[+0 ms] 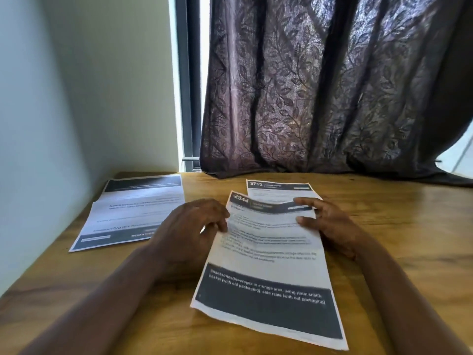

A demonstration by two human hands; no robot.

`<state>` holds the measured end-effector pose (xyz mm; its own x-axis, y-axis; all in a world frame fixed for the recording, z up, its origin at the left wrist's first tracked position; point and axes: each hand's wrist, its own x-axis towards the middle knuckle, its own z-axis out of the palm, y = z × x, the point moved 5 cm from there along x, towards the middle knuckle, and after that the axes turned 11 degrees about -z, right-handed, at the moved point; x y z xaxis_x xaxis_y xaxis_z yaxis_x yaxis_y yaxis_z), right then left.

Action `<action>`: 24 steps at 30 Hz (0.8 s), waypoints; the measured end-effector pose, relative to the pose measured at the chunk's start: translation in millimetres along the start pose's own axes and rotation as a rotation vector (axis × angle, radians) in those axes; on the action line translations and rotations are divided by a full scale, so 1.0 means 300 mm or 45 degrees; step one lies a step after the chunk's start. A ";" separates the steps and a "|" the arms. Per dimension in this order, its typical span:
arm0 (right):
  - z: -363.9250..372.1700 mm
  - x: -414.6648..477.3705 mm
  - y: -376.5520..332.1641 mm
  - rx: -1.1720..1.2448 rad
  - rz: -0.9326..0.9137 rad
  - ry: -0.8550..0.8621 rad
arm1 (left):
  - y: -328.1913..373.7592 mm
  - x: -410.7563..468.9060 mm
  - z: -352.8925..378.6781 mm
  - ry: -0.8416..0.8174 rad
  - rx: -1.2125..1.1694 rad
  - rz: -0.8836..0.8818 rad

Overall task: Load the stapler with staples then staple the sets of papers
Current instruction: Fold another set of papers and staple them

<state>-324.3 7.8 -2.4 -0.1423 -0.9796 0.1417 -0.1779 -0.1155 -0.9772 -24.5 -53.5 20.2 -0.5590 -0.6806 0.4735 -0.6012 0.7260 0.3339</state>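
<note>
A printed sheet headed 2944 [266,254] is lifted a little off the wooden table [399,226], its top edge curling. My left hand [194,226] pinches its left edge and my right hand [330,221] grips its right edge near the top. Under it lies another sheet headed 2713 [276,190], only its top showing. A third set of papers [133,213] lies flat at the left, turned upside down to me. No stapler or staples are in view.
A dark leaf-patterned curtain [320,85] hangs behind the table's far edge, its hem resting on the wood. A pale wall [64,98] borders the table on the left. A window frame [189,85] shows beside the curtain.
</note>
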 end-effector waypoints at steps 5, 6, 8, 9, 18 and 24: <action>0.006 -0.062 -0.012 -0.739 -0.349 0.142 | 0.094 -0.014 0.043 -0.097 0.001 -0.098; 0.022 -0.066 -0.011 -0.862 -0.383 0.150 | 0.132 -0.019 0.056 -0.111 -0.029 -0.078; 0.064 -0.064 -0.004 -1.122 -0.415 0.087 | 0.198 -0.030 0.109 -0.310 -0.040 -0.096; 0.079 -0.059 0.004 -1.243 -0.407 0.037 | 0.223 -0.038 0.145 -0.442 0.004 -0.104; 0.053 -0.035 0.015 -1.350 -0.343 0.112 | 0.223 -0.109 0.223 -0.700 0.329 -0.132; 0.031 -0.080 0.013 -0.872 -0.381 0.309 | 0.230 -0.106 0.227 -0.698 0.304 -0.175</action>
<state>-312.5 29.3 -11.2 -0.1881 -0.8505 0.4911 -0.7919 -0.1644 -0.5881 -87.1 11.6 -27.2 -0.6416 -0.7638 -0.0700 -0.7644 0.6293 0.1401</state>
